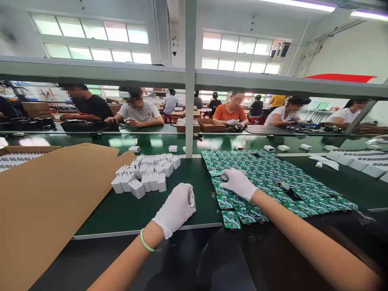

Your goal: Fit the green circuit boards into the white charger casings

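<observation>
My left hand (177, 208), in a white glove, is closed around a white charger housing (191, 199) just above the green mat. The housing's open end faces right; the rest is hidden by my fingers. At the left side of a wide array of green circuit boards (273, 186), my gloved right hand (238, 182) has its fingers curled down onto a circuit board, which it mostly covers. Left of my hands, several white plug housings (148, 173) stand in a cluster with their metal pins pointing up.
A large brown cardboard sheet (57, 194) leans over the left side. Beyond the mat, a green conveyor belt (157, 140) carries spaced white housings. A metal post (190, 113) rises at its near edge. White trays (360, 161) stand at right. Several co-workers sit across the belt.
</observation>
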A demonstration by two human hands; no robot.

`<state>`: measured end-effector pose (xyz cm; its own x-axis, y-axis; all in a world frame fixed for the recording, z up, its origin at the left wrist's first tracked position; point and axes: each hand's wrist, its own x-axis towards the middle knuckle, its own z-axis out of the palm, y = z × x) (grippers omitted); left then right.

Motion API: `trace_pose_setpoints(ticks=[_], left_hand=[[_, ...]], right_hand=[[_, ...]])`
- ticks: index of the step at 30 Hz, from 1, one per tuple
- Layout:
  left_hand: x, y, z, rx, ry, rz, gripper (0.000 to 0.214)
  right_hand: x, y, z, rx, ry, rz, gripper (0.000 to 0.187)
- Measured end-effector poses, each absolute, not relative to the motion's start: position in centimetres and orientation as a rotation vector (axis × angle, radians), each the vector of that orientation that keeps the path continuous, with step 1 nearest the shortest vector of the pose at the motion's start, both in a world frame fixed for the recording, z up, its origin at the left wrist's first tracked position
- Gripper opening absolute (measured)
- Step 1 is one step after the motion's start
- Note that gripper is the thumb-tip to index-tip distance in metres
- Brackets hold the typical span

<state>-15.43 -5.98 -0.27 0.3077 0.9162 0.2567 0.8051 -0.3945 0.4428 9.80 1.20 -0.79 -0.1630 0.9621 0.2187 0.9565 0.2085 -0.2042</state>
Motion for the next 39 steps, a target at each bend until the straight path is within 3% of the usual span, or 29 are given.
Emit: trace_pose_setpoints(ticks=[10,15,18,23,27,33,39], left_hand=[[-15.0,-8.5,-1.3,2.101,1.148,0.915,0.074],[-14.8,-9.7,-1.8,1.686,1.066,1.06,0.098],[-15.0,-10.2,-1.8,1.663,1.145,1.108,0.092],[-15.7,-10.9,-1.8,1.679,1.217,1.109,0.058],[-15.9,-12.0,-1.7,1.678,1.221,1.094,0.056],[-15.4,-13.7,-1.3,1.762,1.121,1.042,0.054],[-15.5,-14.5,-1.6,1.908,1.057,1.065,0.057]], right_hand=[[9.9,0.6,-0.7,-1.718,-1.899,0.197,0.024],[10.6,0.8,-1.3,-1.585,-1.697,0.429,0.034],[11.3,0.5,-0.9,-1.501,-1.573,0.626,0.042],[9.9,-4.0,2.2,-1.331,-1.498,1.068,0.052],[7.9,-9.9,4.1,-1.093,-1.456,1.614,0.055],[6.8,-13.8,4.4,-1.263,-1.701,1.569,0.032],[6.6,-14.2,4.2,-1.316,-1.66,1.44,0.023]])
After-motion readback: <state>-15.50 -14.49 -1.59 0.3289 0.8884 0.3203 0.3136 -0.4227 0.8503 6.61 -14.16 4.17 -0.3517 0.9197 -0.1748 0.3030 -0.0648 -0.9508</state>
